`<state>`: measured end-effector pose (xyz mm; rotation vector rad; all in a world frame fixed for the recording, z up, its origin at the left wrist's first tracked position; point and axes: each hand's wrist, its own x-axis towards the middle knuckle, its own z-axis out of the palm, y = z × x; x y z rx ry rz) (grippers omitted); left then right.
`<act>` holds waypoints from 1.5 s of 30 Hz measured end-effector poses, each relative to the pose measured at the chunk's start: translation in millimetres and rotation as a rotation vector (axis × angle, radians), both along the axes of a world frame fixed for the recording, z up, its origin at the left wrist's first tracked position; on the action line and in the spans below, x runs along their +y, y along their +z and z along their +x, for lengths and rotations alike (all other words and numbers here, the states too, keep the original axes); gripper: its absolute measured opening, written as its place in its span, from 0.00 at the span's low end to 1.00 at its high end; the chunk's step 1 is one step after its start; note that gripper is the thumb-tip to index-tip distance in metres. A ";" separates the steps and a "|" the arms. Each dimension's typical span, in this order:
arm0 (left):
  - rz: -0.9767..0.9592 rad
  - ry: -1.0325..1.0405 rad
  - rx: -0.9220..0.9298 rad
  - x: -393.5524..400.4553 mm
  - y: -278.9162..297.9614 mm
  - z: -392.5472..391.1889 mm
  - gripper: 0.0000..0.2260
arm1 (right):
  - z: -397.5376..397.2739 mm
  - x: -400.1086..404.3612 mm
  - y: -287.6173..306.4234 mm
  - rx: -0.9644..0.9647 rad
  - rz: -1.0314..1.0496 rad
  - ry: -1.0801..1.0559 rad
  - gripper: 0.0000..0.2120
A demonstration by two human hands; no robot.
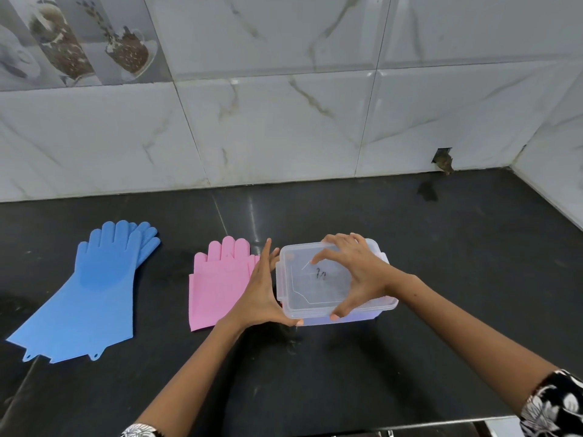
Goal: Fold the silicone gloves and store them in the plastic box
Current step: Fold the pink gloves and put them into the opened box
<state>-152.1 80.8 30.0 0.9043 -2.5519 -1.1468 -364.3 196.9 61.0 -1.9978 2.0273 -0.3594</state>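
Note:
A clear plastic box (pixel 362 317) stands on the black counter, its see-through lid (pixel 318 288) lying on top. My left hand (pixel 263 291) presses flat against the box's left side, thumb under the near left corner. My right hand (pixel 356 269) spans the lid, thumb at the near edge and fingers at the far edge. A pair of pink silicone gloves (pixel 217 285) lies flat just left of the box, partly under my left hand. A pair of blue silicone gloves (pixel 94 288) lies stacked further left, fingers pointing at the wall.
The black counter (pixel 457 263) runs to a marble-tiled wall (pixel 284 127) at the back and another on the right. A small hole in the wall (pixel 443 159) sits at the back right. The counter's front edge (pixel 410 424) is near my right sleeve.

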 end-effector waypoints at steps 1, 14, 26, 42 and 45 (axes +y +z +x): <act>-0.017 -0.042 0.015 -0.4 1.9 0.3 0.65 | 0.5 0.0 1.4 0.004 -0.001 0.003 0.39; -0.182 0.038 -0.048 10.9 20.4 2.9 0.62 | -3.6 0.3 1.1 0.002 -0.028 0.037 0.37; -0.176 -0.096 -0.176 -13.0 6.7 10.7 0.67 | -35.4 18.8 7.0 -0.017 0.079 -0.001 0.45; 0.173 0.168 0.143 54.3 15.8 -3.0 0.30 | -65.9 106.6 -19.1 -0.051 -0.475 -0.240 0.19; 0.241 0.221 0.191 62.0 15.5 -6.9 0.33 | -64.6 105.5 -20.7 -0.051 -0.510 -0.223 0.16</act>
